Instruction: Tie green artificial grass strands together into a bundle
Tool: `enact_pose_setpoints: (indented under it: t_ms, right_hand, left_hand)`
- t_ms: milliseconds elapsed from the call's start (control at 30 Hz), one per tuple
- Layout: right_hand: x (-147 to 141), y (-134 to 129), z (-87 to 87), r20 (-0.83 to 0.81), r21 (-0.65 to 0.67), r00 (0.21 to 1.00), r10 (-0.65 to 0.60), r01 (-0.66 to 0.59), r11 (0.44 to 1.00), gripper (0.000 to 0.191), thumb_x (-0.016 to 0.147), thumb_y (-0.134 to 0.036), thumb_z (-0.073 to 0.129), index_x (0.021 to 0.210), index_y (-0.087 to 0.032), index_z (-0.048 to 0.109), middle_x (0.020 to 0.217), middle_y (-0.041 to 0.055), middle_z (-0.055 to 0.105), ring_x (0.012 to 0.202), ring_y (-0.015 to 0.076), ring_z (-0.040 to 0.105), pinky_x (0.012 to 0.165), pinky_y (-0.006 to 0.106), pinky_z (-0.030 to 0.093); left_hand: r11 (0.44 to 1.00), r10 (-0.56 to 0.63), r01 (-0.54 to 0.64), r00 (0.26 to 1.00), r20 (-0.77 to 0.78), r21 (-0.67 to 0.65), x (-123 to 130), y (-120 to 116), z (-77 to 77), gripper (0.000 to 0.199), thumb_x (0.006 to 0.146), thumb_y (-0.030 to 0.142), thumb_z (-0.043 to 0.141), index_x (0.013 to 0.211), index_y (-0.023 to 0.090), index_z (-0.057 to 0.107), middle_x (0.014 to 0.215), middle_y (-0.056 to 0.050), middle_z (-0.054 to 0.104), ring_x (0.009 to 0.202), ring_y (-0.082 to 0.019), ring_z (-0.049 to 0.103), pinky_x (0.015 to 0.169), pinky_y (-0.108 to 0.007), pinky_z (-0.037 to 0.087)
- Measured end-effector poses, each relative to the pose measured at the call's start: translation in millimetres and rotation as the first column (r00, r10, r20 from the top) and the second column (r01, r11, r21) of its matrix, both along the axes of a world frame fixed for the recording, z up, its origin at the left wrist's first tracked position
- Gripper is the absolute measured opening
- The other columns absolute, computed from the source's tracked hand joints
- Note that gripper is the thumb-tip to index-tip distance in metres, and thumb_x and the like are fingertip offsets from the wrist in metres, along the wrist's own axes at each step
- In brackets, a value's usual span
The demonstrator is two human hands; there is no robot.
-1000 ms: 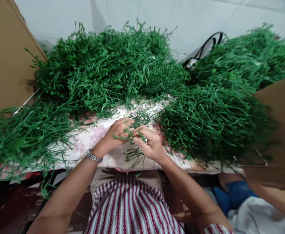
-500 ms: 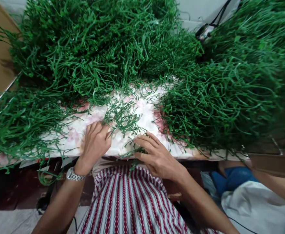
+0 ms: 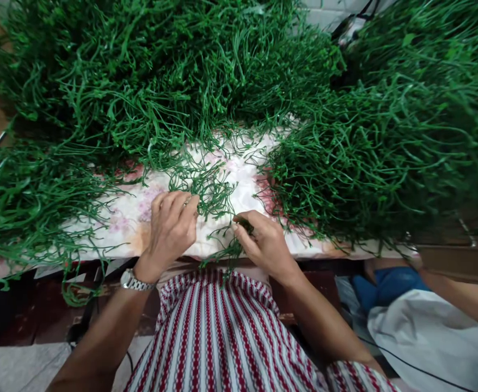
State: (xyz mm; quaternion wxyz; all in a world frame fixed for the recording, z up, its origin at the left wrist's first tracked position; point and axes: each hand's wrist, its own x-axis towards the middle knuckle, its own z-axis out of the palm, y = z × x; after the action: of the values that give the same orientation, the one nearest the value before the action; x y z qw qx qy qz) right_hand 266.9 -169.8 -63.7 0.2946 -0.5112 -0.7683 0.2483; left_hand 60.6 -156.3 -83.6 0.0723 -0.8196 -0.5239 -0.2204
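Observation:
A loose heap of thin green stems (image 3: 212, 188) with small knobbed tips lies on the flowered tablecloth (image 3: 245, 188) before me. At the heap's near left edge is my left hand (image 3: 172, 224), back upward, its fingers curled together; whatever is under them is hidden. My right hand (image 3: 265, 239) is closed around a small bunch of green stems (image 3: 230, 251), thumb and index finger pinching near the heap's front. The stem ends of that bunch hang down over the table edge.
Big piles of the same greenery rise at the back (image 3: 141, 71), at the left (image 3: 30, 201) and at the right (image 3: 369, 163). A seated person's arm (image 3: 455, 294) shows at the lower right. A dark strap (image 3: 353, 24) lies behind the piles.
My left hand has shifted right and slightly forward, its fingers now more curled. My right hand has turned and closed into a pinch, with the stems still in it. The view has shifted slightly.

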Motion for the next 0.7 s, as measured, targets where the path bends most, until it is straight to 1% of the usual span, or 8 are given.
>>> enact_pose_setpoints:
  t_ms: [67,133,267,367,433,500,600,700]
  right_hand:
    - [0,2,6.1,-0.087,-0.028,0.996,0.027,-0.030,0.999,0.010,0.086,-0.023,0.049,0.086,-0.018,0.058,0.082,0.0046,0.064,0.077,0.0148,0.059,0.071,0.027,0.046]
    - [3,5,16.0,-0.168,-0.058,0.983,0.068,-0.079,0.995,0.009,0.086,-0.023,0.051,0.084,-0.018,0.058,0.079,0.0026,0.063,0.072,0.0125,0.058,0.067,0.024,0.045]
    - [12,10,40.1,-0.248,-0.088,0.958,0.141,-0.167,0.982,0.009,0.084,-0.024,0.054,0.082,-0.019,0.060,0.075,0.0011,0.062,0.068,0.0114,0.057,0.062,0.023,0.044]
    - [14,16,54.0,-0.212,-0.029,0.964,0.162,-0.172,0.985,0.007,0.082,-0.025,0.057,0.086,-0.019,0.061,0.078,0.0018,0.063,0.070,0.0126,0.058,0.063,0.024,0.044]
    - [12,21,57.5,-0.148,0.032,0.970,0.191,-0.188,0.982,0.009,0.082,-0.024,0.058,0.089,-0.019,0.060,0.081,0.0027,0.063,0.073,0.0132,0.058,0.066,0.025,0.044]
    - [7,27,55.6,-0.059,0.070,0.969,0.239,-0.235,0.969,0.008,0.083,-0.022,0.056,0.089,-0.018,0.059,0.082,0.0035,0.063,0.075,0.0136,0.058,0.069,0.025,0.044]
    - [-1,36,47.8,0.058,0.080,0.965,0.254,-0.258,0.963,0.010,0.085,-0.021,0.050,0.087,-0.016,0.059,0.081,0.0055,0.062,0.074,0.0144,0.056,0.068,0.025,0.042]
    - [-2,41,43.7,0.133,0.073,0.960,0.245,-0.256,0.964,0.014,0.086,-0.020,0.046,0.087,-0.015,0.059,0.082,0.0067,0.062,0.073,0.0145,0.056,0.067,0.025,0.042]
  left_hand:
    - [1.000,0.000,0.000,1.000,-0.003,0.009,-4,7,1.8,0.035,0.077,0.012,0.047,0.108,0.020,0.059,0.086,-0.007,0.065,0.100,-0.026,0.053,0.095,-0.049,0.030]
    - [0.999,-0.033,0.032,0.999,0.011,0.022,-11,8,8.8,0.032,0.075,0.009,0.047,0.098,0.024,0.063,0.073,-0.003,0.063,0.093,-0.024,0.055,0.094,-0.049,0.030]
    - [0.996,-0.036,0.020,0.983,0.181,0.089,-35,-4,40.1,0.024,0.072,0.009,0.053,0.085,0.025,0.065,0.071,0.001,0.064,0.080,-0.019,0.058,0.096,-0.048,0.034]
    - [0.995,-0.087,0.068,0.933,0.349,0.068,-54,-14,62.8,0.019,0.072,0.010,0.059,0.083,0.025,0.065,0.073,0.003,0.065,0.073,-0.015,0.059,0.092,-0.044,0.043]
    - [0.994,-0.094,0.108,0.891,0.444,-0.008,-63,-13,69.9,0.014,0.073,0.013,0.061,0.081,0.024,0.065,0.073,0.002,0.066,0.073,-0.016,0.061,0.082,-0.038,0.050]
    - [0.980,-0.025,0.118,0.868,0.497,-0.158,-69,-5,70.4,0.007,0.073,0.019,0.061,0.076,0.023,0.067,0.071,0.001,0.068,0.070,-0.016,0.063,0.069,-0.032,0.053]
    - [0.925,0.141,0.081,0.834,0.534,-0.371,-75,13,66.0,0.009,0.071,0.024,0.061,0.068,0.021,0.068,0.067,-0.001,0.070,0.061,-0.015,0.062,0.058,-0.027,0.051]
    - [0.854,0.217,0.109,0.814,0.539,-0.508,-79,30,62.2,0.014,0.071,0.025,0.058,0.065,0.019,0.068,0.061,-0.002,0.067,0.055,-0.014,0.059,0.053,-0.025,0.049]
